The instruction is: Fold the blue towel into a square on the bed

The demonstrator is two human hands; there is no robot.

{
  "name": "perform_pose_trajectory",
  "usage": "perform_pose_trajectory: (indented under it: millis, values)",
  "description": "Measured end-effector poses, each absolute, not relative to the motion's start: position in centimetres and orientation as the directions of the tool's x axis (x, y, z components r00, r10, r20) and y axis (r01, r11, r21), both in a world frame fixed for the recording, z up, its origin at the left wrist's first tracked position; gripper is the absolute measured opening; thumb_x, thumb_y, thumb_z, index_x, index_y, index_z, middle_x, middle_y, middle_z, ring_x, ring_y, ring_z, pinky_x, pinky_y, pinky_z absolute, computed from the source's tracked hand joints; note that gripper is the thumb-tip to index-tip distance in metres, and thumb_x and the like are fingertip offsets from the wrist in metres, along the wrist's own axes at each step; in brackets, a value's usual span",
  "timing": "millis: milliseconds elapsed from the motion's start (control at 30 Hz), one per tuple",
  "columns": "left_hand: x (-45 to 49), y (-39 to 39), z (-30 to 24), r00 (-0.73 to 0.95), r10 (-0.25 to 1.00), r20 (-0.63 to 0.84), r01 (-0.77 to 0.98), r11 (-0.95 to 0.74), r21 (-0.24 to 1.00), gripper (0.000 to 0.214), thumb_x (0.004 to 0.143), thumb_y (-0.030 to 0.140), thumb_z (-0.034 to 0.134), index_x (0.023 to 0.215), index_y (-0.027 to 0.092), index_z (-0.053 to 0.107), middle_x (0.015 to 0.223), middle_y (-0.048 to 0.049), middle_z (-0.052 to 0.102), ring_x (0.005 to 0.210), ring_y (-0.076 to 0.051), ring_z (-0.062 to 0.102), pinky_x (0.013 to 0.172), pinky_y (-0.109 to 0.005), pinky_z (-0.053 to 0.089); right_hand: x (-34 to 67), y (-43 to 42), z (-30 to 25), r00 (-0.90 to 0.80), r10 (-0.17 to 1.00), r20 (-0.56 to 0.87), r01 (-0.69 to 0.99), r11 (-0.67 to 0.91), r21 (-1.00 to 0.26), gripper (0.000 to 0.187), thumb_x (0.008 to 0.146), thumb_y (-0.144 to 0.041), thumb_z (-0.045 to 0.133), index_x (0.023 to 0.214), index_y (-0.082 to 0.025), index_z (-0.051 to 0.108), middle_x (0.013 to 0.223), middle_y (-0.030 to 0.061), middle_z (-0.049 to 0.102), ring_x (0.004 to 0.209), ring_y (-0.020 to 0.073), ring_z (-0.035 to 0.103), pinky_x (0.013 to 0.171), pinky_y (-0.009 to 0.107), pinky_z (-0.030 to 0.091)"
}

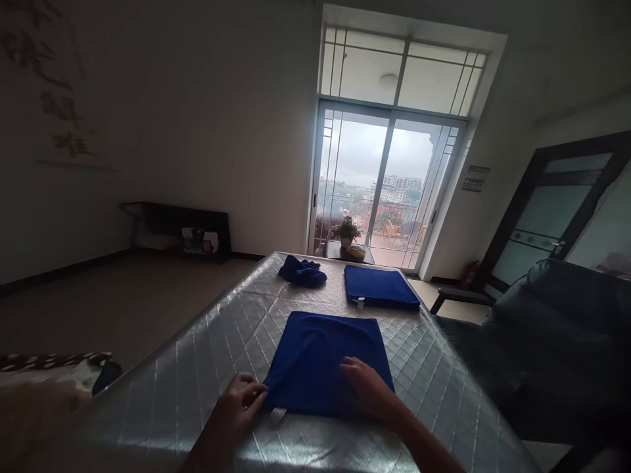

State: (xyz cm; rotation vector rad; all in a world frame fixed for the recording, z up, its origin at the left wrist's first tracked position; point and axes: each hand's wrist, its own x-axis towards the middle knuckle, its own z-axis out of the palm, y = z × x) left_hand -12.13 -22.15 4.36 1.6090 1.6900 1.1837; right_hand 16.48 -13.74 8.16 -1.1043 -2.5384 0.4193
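A blue cloth (315, 355), folded into a flat square, lies before me on the silver quilted table cover (197, 374). A small white tag (279, 414) sticks out from its near edge. My left hand (242, 397) is closed in a pinch at the cloth's near left corner. On the right part of the cloth rests my right hand (367, 384), its fingers bent downward and their tips partly hidden. Farther off lies a neat stack of folded blue cloth (379, 286) with a white tag. Left of that stack is a crumpled blue cloth (302, 270).
A dark armchair (557, 328) stands close along the table's right side. Beyond the far end, a small table holds a potted plant (347, 230) before the glass sliding door (355, 164). At lower left is a light-coloured furry shape (44, 401). A dark bench (187, 226) lines the wall.
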Motion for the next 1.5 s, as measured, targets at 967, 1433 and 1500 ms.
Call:
perform_pose_trajectory:
  millis: [967, 1433, 1500]
  values:
    - [-15.3, -24.2, 13.4, -0.371, 0.742, 0.558, 0.8, -0.051, 0.598, 0.043, 0.078, 0.07, 0.051, 0.094, 0.037, 0.075, 0.094, 0.0075, 0.077, 0.086, -0.019, 0.072, 0.075, -0.027, 0.055, 28.9, -21.4, 15.2, -0.42, 0.54, 0.729, 0.542, 0.794, -0.276, 0.016, 0.089, -0.028, 0.065, 0.105, -0.026, 0.068, 0.094, 0.0014, 0.072, 0.079, 0.0135, 0.07, 0.071, 0.022, 0.059]
    - [-14.5, -13.4, 24.7, -0.175, 0.904, 0.39, 0.629, -0.202, 0.75, 0.035, 0.073, 0.049, 0.068, 0.092, 0.02, 0.074, 0.076, -0.0015, 0.077, 0.071, -0.022, 0.074, 0.074, -0.031, 0.055, 28.6, -8.3, 23.3, -0.316, 0.761, 0.566, 0.705, 0.588, -0.397, 0.04, 0.085, -0.059, 0.059, 0.086, -0.023, 0.074, 0.074, 0.0006, 0.072, 0.059, 0.0155, 0.065, 0.061, 0.028, 0.052]
    - [-14.2, -12.3, 25.0, -0.215, 0.873, 0.437, 0.601, -0.235, 0.764, 0.032, 0.074, 0.046, 0.067, 0.093, 0.021, 0.073, 0.081, -0.0021, 0.078, 0.077, -0.022, 0.074, 0.078, -0.03, 0.055, 28.4, -7.6, 24.1, -0.28, 0.731, 0.623, 0.72, 0.589, -0.367, 0.041, 0.086, -0.06, 0.056, 0.088, -0.023, 0.074, 0.076, 0.0014, 0.073, 0.063, 0.0165, 0.067, 0.062, 0.028, 0.052]
